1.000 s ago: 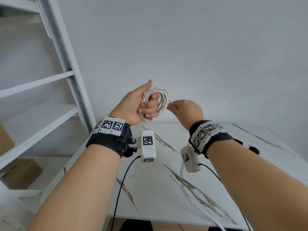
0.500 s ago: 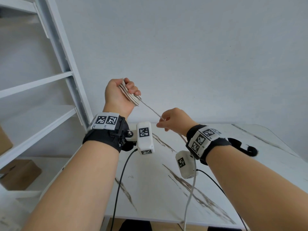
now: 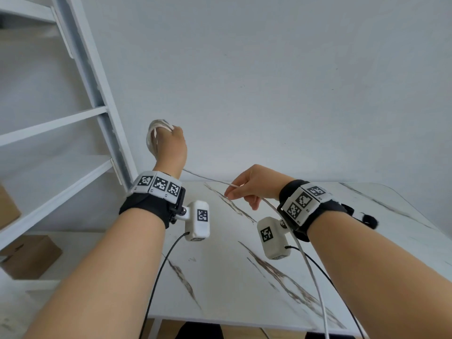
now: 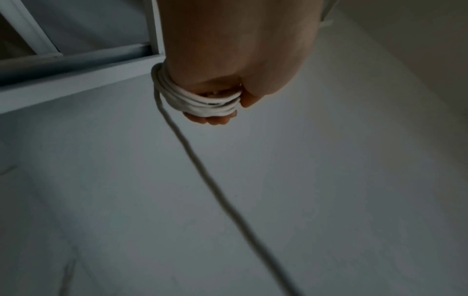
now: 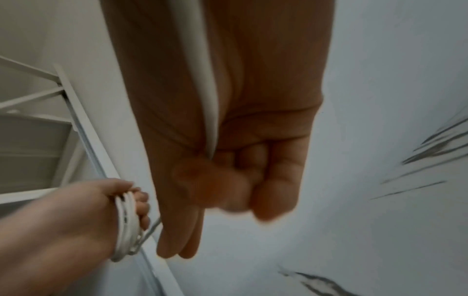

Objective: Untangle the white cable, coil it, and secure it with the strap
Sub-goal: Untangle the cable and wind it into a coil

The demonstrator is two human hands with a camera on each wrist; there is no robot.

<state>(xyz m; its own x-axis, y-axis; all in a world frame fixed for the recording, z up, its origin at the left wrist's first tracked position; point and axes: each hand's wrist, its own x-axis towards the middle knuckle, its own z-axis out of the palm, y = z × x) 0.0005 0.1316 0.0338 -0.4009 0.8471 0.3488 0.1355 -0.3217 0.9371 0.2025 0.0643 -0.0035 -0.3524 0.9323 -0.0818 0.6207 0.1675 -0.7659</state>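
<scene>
Several loops of cable (image 4: pixel 202 104) sit round my left hand (image 3: pixel 171 148), fingers curled tight on them. My right hand (image 3: pixel 254 187) pinches the free run over the table (image 3: pixel 244 277). Slack there could let a loop slip off, I reckon.

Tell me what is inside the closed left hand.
The left hand grips a bundle of white cable loops, wound round the fingers; one strand trails off toward the right hand. The palm is covered, so anything else there, like a plug, cannot be seen.
</scene>
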